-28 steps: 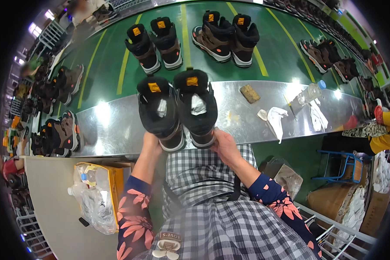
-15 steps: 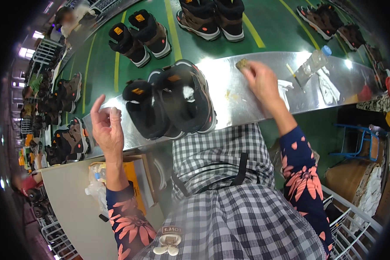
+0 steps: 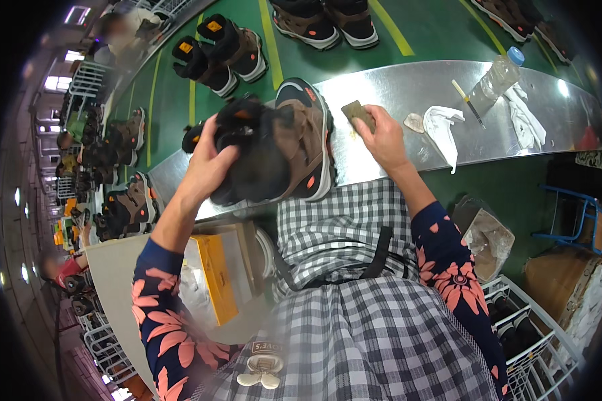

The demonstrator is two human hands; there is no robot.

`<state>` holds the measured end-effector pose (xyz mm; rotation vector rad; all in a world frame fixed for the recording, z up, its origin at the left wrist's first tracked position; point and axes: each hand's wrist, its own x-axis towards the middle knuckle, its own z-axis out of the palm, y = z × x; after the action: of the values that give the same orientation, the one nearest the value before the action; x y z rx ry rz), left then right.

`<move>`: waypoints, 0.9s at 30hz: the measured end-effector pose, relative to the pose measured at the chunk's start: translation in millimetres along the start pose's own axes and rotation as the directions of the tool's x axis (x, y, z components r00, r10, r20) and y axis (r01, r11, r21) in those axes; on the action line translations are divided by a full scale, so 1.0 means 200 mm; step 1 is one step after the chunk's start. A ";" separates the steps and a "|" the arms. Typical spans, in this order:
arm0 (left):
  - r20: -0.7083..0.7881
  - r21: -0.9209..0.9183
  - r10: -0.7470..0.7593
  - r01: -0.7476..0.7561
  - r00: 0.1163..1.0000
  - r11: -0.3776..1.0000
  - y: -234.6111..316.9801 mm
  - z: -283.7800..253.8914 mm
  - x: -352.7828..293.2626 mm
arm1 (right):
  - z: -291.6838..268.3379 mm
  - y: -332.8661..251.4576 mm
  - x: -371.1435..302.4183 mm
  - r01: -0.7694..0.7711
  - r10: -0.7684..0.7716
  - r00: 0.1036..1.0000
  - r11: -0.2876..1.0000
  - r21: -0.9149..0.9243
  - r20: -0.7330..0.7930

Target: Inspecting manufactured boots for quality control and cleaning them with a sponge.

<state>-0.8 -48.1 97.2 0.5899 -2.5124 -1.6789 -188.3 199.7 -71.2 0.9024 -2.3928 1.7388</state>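
Observation:
My left hand point(image 3: 211, 164) is closed on a black-and-brown high-top shoe point(image 3: 264, 157), its fingers around the collar; that shoe is blurred by motion. Right beside it, the second shoe of the pair point(image 3: 309, 144) stands with its toe pointing away from me, showing a white sole and orange marks. Between the thumb and fingers of my right hand point(image 3: 386, 139) is a small olive-brown block point(image 3: 358, 115), held just above the metal bench and to the right of the pair.
On the metal ledge point(image 3: 401, 87) lie a white cloth point(image 3: 441, 130), a small pale lump point(image 3: 414, 122), a yellow pen-like tool point(image 3: 467, 100) and a clear bottle point(image 3: 491, 83). More shoes point(image 3: 231, 50) stand on the green belt point(image 3: 428, 40) beyond. A white wire rack point(image 3: 535, 327) is low on the right.
My left hand has moved right and taken hold of the left shoe, which is now tilting. My right hand has shifted slightly left and lower with the block.

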 end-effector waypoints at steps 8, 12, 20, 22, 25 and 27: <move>-0.280 -0.732 -0.208 -0.069 0.937 0.678 -0.50 -0.23 -0.55 | 0.00 0.05 -0.02 0.006 -0.006 1.000 1.000 0.027 0.013; -0.195 -0.970 -0.372 -0.121 0.907 0.212 -0.84 0.11 -0.75 | -0.01 0.02 -0.03 0.010 -0.011 1.000 1.000 0.011 0.014; -0.106 -0.984 -0.323 -0.146 0.940 -0.102 -0.99 0.39 -0.84 | -0.02 0.00 -0.02 0.001 0.001 0.999 0.998 -0.060 0.047; -0.104 -0.982 -0.311 -0.148 0.945 -0.121 -1.00 0.40 -0.84 | -0.02 -0.01 -0.02 0.030 -0.027 0.999 0.995 -0.097 0.033; -0.095 -0.980 -0.301 -0.143 0.949 -0.140 -1.01 0.42 -0.84 | -0.02 -0.02 -0.01 0.020 -0.015 0.999 0.996 -0.089 0.049; -0.094 -0.978 -0.296 -0.143 0.951 -0.150 -1.03 0.43 -0.85 | -0.02 -0.04 0.00 -0.019 0.027 0.997 0.994 -0.109 0.071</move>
<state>190.9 18.4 -96.3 0.6157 -0.2459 -2.5508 -186.0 202.3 -62.9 0.9435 -2.5244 1.5921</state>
